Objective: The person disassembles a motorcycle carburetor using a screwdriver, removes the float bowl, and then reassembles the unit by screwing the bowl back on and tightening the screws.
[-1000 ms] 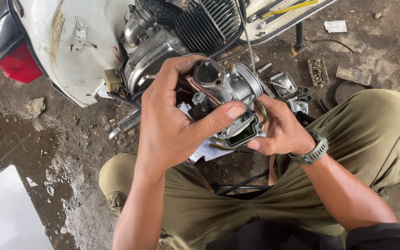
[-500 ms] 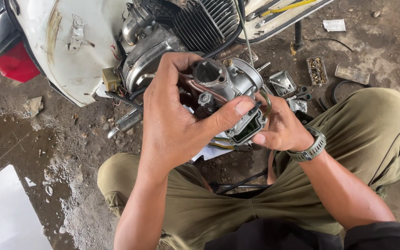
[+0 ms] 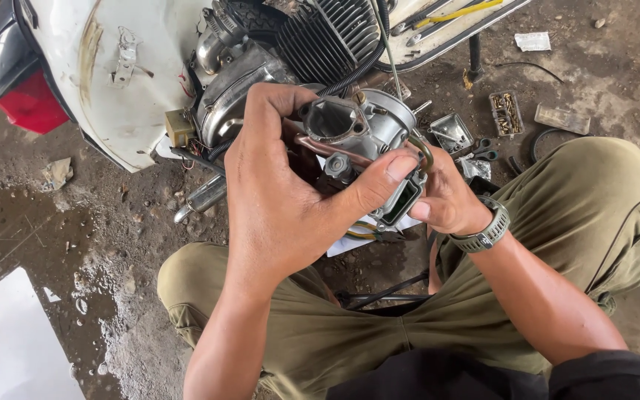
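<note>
Grey cast-metal carburetor (image 3: 364,144), held between both my hands above my knees, in front of the white scooter body (image 3: 112,81). My left hand (image 3: 283,200) wraps the carburetor from the near side, fingers curled over its top and the thumb pressed along its front face, so the hand is closed on the part. My right hand (image 3: 446,200) is closed on the opposite side, its fingertips at the rectangular opening on the lower end of the carburetor; a grey wristwatch (image 3: 487,233) sits on that wrist. The round bore of the carburetor faces up toward the camera. A thin curved hose (image 3: 420,148) loops off its right side, touching my right hand.

Behind the carburetor: the black finned engine cylinder (image 3: 331,33) and a polished engine cover (image 3: 235,85), with a red tail lamp (image 3: 27,104) at far left. On the dirt floor (image 3: 75,222), to the right of my hands, lie a small open metal tray (image 3: 450,133), a small box of parts (image 3: 507,112) and pliers (image 3: 483,152). A white sheet (image 3: 5,344) lies at lower left. My olive trousers (image 3: 572,215) fill the lower frame.
</note>
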